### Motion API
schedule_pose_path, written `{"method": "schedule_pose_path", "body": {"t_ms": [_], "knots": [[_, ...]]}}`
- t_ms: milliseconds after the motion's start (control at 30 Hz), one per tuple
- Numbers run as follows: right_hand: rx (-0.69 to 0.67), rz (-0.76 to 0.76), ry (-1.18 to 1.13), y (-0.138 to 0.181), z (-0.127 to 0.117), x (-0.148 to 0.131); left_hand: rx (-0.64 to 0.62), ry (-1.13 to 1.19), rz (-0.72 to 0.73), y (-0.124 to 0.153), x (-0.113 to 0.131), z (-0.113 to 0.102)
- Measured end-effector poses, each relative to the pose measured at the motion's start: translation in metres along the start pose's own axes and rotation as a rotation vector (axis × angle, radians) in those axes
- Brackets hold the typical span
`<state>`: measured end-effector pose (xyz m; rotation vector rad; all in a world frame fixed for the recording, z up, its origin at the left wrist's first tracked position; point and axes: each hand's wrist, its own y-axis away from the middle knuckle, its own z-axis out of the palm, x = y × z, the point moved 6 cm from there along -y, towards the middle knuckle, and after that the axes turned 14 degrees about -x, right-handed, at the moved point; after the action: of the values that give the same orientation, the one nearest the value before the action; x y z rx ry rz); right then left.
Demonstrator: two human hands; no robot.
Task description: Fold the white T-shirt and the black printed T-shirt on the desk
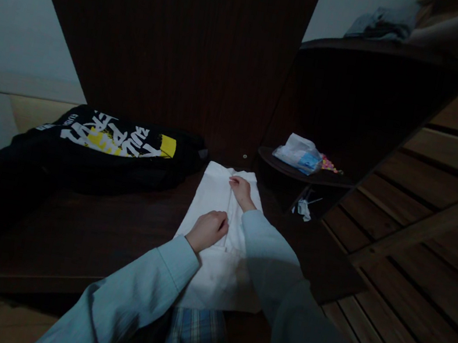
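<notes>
A white folded garment (220, 282) lies lengthwise on the dark wooden surface in front of me, with a seam or folded edge running down its middle. Whether it is a shirt or something else I cannot tell. My left hand (207, 231) rests on its middle, fingers curled in on the cloth beside that seam; the fingertips are partly hidden. Farther up, close to the garment's far end, my right hand (242, 191) has thumb and fingers pinched together on the cloth near the same line. Both light blue sleeves reach to the wrists.
To the left lies a black garment (123, 167) with white and yellow lettering. A small corner shelf (311, 178) at the right carries a tissue pack (298, 153), with crumpled white paper (304, 209) below it. Wooden slats (435, 231) slope along the right side.
</notes>
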<state>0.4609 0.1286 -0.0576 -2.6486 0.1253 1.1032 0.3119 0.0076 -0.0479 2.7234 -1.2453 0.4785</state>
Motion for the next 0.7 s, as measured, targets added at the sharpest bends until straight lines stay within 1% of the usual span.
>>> {"method": "schedule_pose_path", "body": {"t_ms": [100, 167, 300, 500, 700], "knots": [[0.100, 0.101, 0.043, 0.000, -0.008, 0.007, -0.003, 0.043, 0.043, 0.001, 0.004, -0.001], [0.123, 0.158, 0.072, 0.000, -0.011, 0.011, -0.010, 0.059, 0.059, 0.002, 0.006, -0.002], [0.069, 0.180, 0.100, 0.001, -0.008, 0.009, -0.020, 0.079, 0.058, 0.001, 0.006, -0.002], [-0.047, 0.167, 0.350, 0.001, 0.001, -0.009, -0.014, 0.144, 0.067, -0.002, 0.003, 0.000], [-0.115, 0.211, 0.475, 0.004, 0.001, -0.017, -0.012, 0.190, 0.052, -0.004, 0.000, 0.002]]}}
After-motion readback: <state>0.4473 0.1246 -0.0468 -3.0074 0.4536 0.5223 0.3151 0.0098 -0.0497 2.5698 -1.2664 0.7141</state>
